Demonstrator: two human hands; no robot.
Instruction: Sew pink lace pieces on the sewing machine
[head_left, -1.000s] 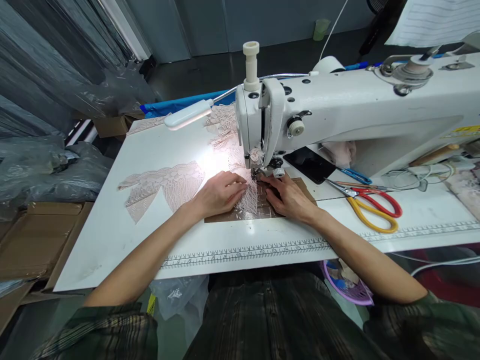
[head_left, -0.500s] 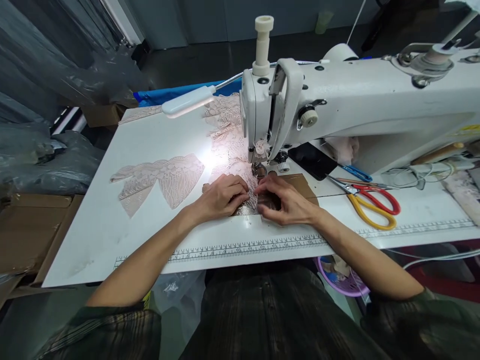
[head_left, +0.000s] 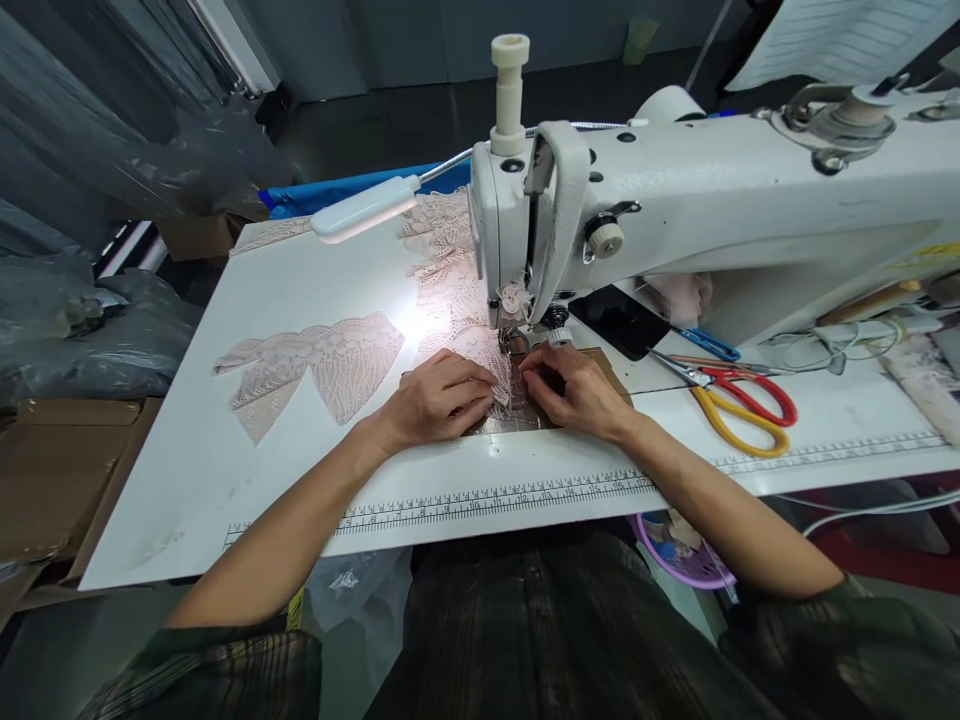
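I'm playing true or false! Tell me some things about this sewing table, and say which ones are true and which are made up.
1. The left hand and the right hand both rest on the lace in front of the sewing machine. True.
2. The right hand holds the scissors. False: the scissors lie on the table, to the right of that hand.
3. The lamp is on and lights the lace. True.
4. The sewing machine is black. False: it is white.
5. Another lace piece lies flat on the table, left of the left hand. True.
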